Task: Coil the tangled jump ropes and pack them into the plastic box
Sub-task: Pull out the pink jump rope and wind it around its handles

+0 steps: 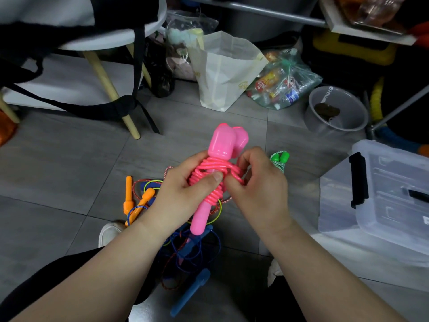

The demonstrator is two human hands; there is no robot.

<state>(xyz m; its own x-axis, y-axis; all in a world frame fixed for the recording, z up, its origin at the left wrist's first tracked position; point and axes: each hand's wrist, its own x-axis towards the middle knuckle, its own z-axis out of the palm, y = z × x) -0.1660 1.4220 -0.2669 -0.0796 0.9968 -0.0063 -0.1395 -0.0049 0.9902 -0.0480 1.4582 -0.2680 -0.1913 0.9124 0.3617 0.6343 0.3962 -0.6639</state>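
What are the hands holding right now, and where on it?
Both hold the pink jump rope. Left hand grips the cord-wrapped middle of its handles, thumb on the coils; right hand pinches a cord loop beside them.

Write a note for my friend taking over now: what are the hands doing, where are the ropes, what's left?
Left hand grips the pink jump rope, thumb on its wound cord. Right hand pinches a loop of that cord.
Green jump rope: floor, beyond the right hand. Orange-handled rope and blue-handled rope lie tangled below the hands. Plastic box at right, no rope seen inside.
Done: pink nearly coiled. Left: finish it, coil the others, pack all.
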